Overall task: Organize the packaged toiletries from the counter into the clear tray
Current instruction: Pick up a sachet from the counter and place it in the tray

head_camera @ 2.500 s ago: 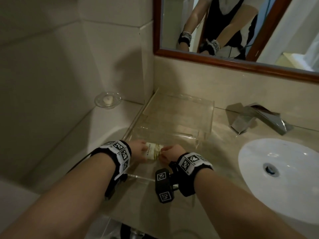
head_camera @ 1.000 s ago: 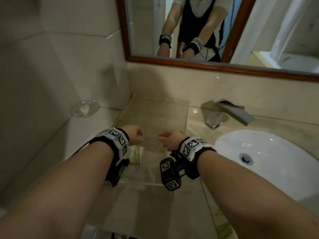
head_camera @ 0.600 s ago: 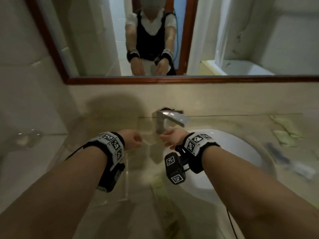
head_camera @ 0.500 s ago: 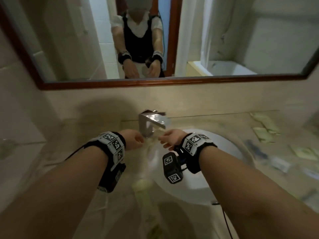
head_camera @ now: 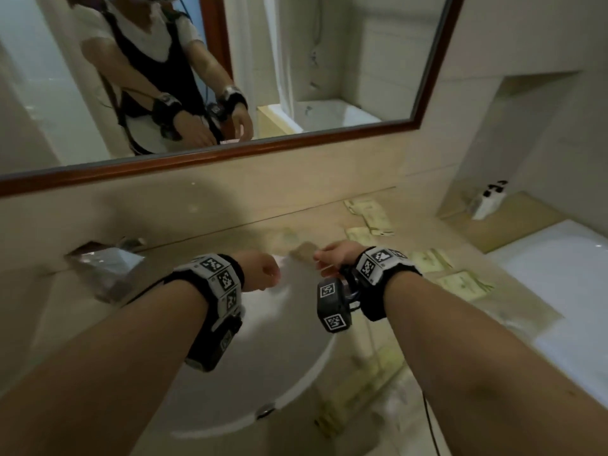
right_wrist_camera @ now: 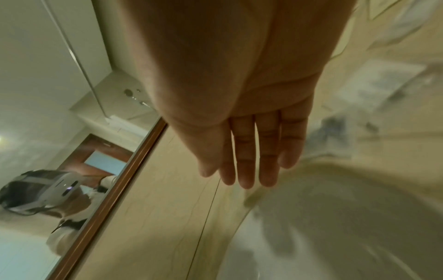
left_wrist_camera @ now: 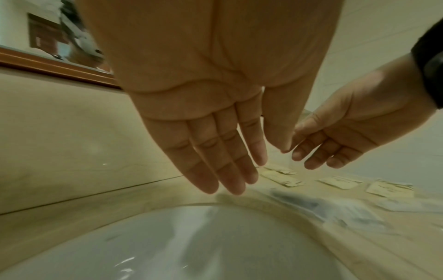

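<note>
Several flat pale-green toiletry packets (head_camera: 371, 214) lie scattered on the beige counter (head_camera: 329, 222) to the right of the sink. In the left wrist view the packets (left_wrist_camera: 337, 182) lie in a row past the fingertips, with a blurred clear packet (left_wrist_camera: 335, 210) nearer. My left hand (head_camera: 263, 271) hovers over the basin, empty, and its fingers (left_wrist_camera: 227, 166) are straight. My right hand (head_camera: 329, 258) hovers at the basin's right rim, also empty, its fingers (right_wrist_camera: 251, 163) straight too. The clear tray is out of view.
The white basin (head_camera: 250, 363) lies under both wrists, with the chrome faucet (head_camera: 105, 268) at its left. A wood-framed mirror (head_camera: 230, 149) runs along the wall. A white fixture (head_camera: 559, 291) borders the counter on the right.
The hands let go of a beige packet in the tray and moved right over the basin. The head view swung from the tray to the counter's right side.
</note>
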Demonstrator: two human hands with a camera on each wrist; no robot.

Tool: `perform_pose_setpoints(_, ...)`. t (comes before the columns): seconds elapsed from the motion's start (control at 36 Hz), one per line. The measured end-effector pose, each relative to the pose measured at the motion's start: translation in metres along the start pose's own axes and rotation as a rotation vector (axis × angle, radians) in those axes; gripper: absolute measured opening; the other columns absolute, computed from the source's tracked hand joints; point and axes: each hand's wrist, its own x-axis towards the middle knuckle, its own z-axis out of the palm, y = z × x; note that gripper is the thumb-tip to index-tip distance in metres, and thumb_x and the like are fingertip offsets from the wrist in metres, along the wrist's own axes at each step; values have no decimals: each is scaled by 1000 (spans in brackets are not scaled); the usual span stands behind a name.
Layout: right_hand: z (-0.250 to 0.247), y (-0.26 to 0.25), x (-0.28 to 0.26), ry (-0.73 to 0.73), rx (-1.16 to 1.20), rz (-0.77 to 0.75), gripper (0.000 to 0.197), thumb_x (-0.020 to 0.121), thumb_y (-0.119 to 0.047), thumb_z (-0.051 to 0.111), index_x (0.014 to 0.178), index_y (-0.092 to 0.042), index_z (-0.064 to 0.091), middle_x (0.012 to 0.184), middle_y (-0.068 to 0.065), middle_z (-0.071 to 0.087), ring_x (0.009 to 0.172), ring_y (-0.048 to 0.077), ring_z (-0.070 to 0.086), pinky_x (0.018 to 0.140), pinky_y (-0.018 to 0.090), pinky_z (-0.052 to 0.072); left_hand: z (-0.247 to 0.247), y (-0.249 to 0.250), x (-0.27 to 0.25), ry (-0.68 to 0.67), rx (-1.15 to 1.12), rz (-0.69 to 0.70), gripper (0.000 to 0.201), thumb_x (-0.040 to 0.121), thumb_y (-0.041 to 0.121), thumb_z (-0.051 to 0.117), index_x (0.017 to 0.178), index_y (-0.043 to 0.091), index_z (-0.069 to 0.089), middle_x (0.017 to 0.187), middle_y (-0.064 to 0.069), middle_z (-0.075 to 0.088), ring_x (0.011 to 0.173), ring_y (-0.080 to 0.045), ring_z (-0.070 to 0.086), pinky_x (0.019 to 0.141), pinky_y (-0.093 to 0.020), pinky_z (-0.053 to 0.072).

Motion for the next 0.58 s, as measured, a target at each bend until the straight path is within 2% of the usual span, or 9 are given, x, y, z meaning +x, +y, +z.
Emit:
perform_pose_setpoints(0.06,-28,22,10,26,-12,27,22,90,-29,60,74,-15,63,91,9,68,93,29,65,90,42,52,3,26,21,-22,23,46,24,95,19,47,112,12,62,107,-6,64,95,-19,58,80,-23,41)
perform_pose_setpoints(0.08,-40,32,14,42,-17,38,22,90,-29,60,72,-17,63,96,11,69,98,31,66,93,44,51,5,38,31,-28,35,65,21,95,18,47,108,12,62,106,-7,63,92,-17,55,80,-24,41)
perform_pose_setpoints(0.17,-79,60,16,92,-50,81,23,90,-30,60,73,-16,63,111,15,69,104,31,65,92,41,50,13,73,58,-33,57,104,24,95,19,48,111,11,64,108,-8,65,97,-19,57,86,-24,41)
perform_pose_setpoints(0.22,-103,83,18,134,-71,129,21,89,-32,61,89,-12,66,113,13,68,107,31,64,95,41,48,20,94,74,-37,69,129,29,96,22,47,117,10,63,113,-7,65,107,-20,58,87,-22,39)
perform_pose_setpoints(0.25,-115,93,16,171,-75,151,28,88,-33,62,103,-10,67,112,11,68,106,30,63,95,41,50,24,103,82,-42,73,139,30,96,23,47,118,11,63,119,-5,63,113,-20,57,90,-22,39)
perform_pose_setpoints(0.31,-137,112,10,214,-111,186,40,89,-34,59,119,-8,63,108,8,65,99,27,61,87,33,51,34,116,97,-47,70,158,29,96,25,49,119,14,62,127,-2,60,119,-20,54,98,-23,38)
perform_pose_setpoints(0.44,-178,158,0,293,-238,344,41,93,-18,57,129,1,52,133,19,55,122,32,53,73,23,44,60,135,127,-41,58,198,31,95,25,52,120,11,63,130,-2,59,122,-19,52,105,-27,34)
perform_pose_setpoints(0.53,-186,176,-4,310,-420,371,47,96,-24,51,134,4,44,131,24,53,120,36,53,96,37,47,67,143,138,-42,70,217,31,94,26,52,117,10,66,125,-3,62,119,-20,55,102,-28,37)
perform_pose_setpoints(0.58,-189,183,-3,336,-453,395,56,96,-26,50,145,-9,29,140,20,41,128,38,42,104,45,41,67,148,144,-10,88,228,31,93,28,53,117,14,66,125,-1,62,118,-18,55,103,-27,38)
